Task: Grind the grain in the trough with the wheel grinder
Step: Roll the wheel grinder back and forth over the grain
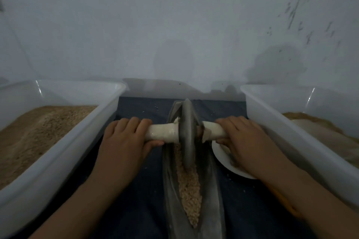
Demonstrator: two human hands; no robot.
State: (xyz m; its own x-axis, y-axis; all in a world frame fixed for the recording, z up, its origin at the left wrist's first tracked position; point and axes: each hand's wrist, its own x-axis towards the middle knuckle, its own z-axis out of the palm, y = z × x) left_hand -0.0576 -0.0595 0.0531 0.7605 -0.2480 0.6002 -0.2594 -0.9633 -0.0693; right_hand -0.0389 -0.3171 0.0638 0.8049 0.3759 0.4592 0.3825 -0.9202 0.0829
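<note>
Between both hands, left hand (pixel 124 137) and right hand (pixel 242 137) gripping its handle (pixel 161 132), the wheel (pixel 187 134) stands in the trough (pixel 210 190) (on grain (pixel 191 196)).

A dark blue cloth-covered surface (pixel 136 209) carries a long grey trough (pixel 211 190) at centre, a white plate (pixel 223 159) just right of it, a translucent tub (pixel 64 153) of brown meal at left, another translucent tub (pixel 303 141) at right, and scattered pale crumbs.

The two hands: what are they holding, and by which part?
The grey stone wheel grinder, by its pale axle handle: left hand on the left end, right hand on the right.
</note>
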